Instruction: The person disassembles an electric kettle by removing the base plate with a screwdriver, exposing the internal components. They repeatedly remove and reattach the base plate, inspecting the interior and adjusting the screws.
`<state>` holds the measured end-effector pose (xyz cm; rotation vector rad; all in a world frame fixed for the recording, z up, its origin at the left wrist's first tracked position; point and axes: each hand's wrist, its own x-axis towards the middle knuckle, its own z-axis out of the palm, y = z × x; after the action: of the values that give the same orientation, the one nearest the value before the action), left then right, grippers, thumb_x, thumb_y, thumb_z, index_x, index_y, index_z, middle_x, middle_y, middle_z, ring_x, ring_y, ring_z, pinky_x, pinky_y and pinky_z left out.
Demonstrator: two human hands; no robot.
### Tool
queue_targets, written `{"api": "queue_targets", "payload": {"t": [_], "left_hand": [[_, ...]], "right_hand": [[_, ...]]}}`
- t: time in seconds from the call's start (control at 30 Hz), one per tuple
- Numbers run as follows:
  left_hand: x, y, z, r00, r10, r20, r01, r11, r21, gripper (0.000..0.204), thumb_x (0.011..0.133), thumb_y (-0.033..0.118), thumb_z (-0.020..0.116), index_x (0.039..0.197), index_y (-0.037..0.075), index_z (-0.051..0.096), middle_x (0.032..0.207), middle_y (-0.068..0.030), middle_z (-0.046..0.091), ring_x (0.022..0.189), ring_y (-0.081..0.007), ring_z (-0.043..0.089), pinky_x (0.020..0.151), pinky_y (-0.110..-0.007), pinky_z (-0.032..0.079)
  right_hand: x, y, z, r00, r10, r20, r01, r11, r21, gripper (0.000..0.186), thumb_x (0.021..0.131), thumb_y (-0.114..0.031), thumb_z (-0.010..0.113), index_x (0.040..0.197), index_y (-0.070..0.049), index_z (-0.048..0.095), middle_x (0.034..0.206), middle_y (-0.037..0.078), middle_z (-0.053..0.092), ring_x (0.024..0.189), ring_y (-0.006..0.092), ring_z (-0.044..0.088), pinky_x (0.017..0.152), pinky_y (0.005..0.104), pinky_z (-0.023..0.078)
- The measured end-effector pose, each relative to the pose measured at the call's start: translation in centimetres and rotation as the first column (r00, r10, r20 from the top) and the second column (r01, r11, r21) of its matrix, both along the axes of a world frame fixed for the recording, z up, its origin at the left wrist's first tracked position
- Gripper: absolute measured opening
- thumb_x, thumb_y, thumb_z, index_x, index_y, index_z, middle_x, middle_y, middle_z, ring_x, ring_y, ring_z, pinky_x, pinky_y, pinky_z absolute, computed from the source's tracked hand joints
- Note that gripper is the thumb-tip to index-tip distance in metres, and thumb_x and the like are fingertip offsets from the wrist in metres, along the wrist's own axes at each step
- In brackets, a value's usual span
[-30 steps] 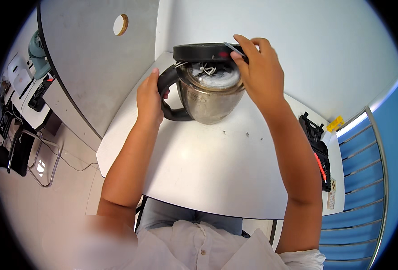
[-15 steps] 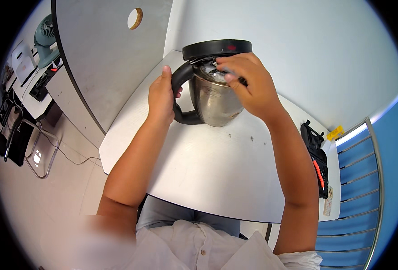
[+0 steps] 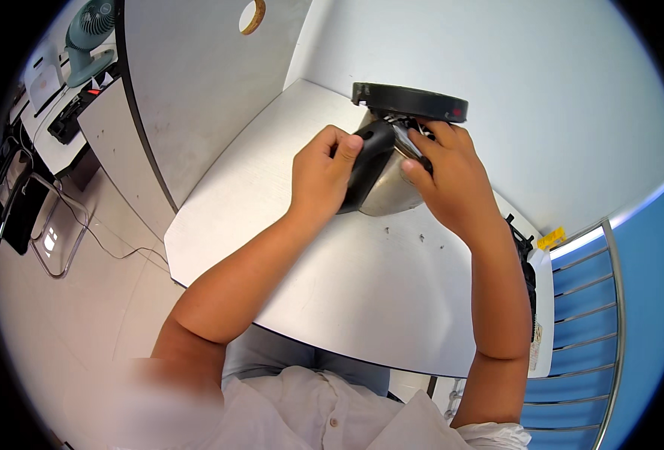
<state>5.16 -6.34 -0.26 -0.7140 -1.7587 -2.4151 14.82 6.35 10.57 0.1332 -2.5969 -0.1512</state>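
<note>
A steel electric kettle (image 3: pixel 390 193) with a black handle (image 3: pixel 369 169) stands on the white table, apparently upside down. Its round black base piece (image 3: pixel 411 102) is raised at a tilt, and small metal parts show in the gap beneath it. My left hand (image 3: pixel 321 169) is closed round the handle, thumb on top. With its fingers under the black piece and the thumb against the kettle's edge, my right hand (image 3: pixel 456 172) grips the kettle's upper side. What its fingertips touch inside the gap is partly hidden.
Dark crumbs (image 3: pixel 422 238) lie on the white table (image 3: pixel 362 300). A black tool case (image 3: pixel 527 259) is mostly behind my right forearm, near a yellow piece (image 3: pixel 551 238). A grey partition (image 3: pixel 204 90) stands left, a metal railing (image 3: pixel 618 300) right. A fan (image 3: pixel 90 37) stands farther off.
The kettle has turned, its handle swinging toward me and its black piece shifting right. My left hand has moved right with the handle. My right hand has moved right and lower, fingers under the black piece.
</note>
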Motion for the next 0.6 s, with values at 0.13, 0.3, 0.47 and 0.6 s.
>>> {"api": "queue_targets", "payload": {"t": [0.13, 0.3, 0.47, 0.6], "left_hand": [[0.9, -0.1, 0.5, 0.999, -0.014, -0.037, 0.012, 0.998, -0.054, 0.057, 0.085, 0.058, 0.058, 0.079, 0.002, 0.055, 0.065, -0.0035, 0.053, 0.062, -0.0117, 0.047, 0.057, -0.027, 0.041], [1.4, -0.1, 0.8, 0.997, -0.014, -0.075, 0.007, 0.996, -0.093, 0.061, 0.084, 0.062, 0.056, 0.080, 0.001, 0.055, 0.066, -0.0053, 0.054, 0.062, -0.0134, 0.048, 0.057, -0.028, 0.041], [1.7, 0.0, 1.0, 0.994, -0.007, -0.112, -0.007, 0.993, -0.120, 0.063, 0.083, 0.064, 0.056, 0.081, 0.001, 0.056, 0.066, -0.0058, 0.055, 0.062, -0.0138, 0.049, 0.057, -0.028, 0.042], [1.7, 0.0, 0.8, 0.991, -0.007, -0.133, -0.009, 0.993, -0.118, 0.062, 0.083, 0.063, 0.056, 0.081, 0.001, 0.056, 0.066, -0.0058, 0.055, 0.062, -0.0138, 0.048, 0.057, -0.027, 0.042]], "right_hand": [[1.6, -0.2, 0.1, 0.995, -0.080, 0.066, 0.084, 0.995, -0.061, 0.041, 0.081, -0.018, 0.067, 0.114, 0.004, 0.058, 0.120, 0.010, 0.053, 0.111, 0.0305, 0.050, 0.090, 0.0392, 0.046], [2.3, -0.2, -0.1, 0.995, -0.085, 0.053, 0.087, 0.995, -0.048, 0.045, 0.080, -0.015, 0.069, 0.117, 0.005, 0.055, 0.121, 0.010, 0.051, 0.114, 0.0303, 0.048, 0.089, 0.0380, 0.048], [2.9, -0.4, -0.5, 0.992, -0.128, -0.014, 0.128, 0.992, 0.011, 0.046, 0.078, -0.016, 0.070, 0.116, 0.005, 0.055, 0.119, 0.008, 0.052, 0.110, 0.0284, 0.049, 0.087, 0.0380, 0.049], [3.3, 0.1, -0.4, 0.994, -0.106, -0.034, 0.109, 0.990, 0.091, 0.043, 0.078, -0.017, 0.071, 0.114, 0.001, 0.058, 0.118, 0.007, 0.053, 0.108, 0.0275, 0.049, 0.085, 0.0372, 0.049]]}}
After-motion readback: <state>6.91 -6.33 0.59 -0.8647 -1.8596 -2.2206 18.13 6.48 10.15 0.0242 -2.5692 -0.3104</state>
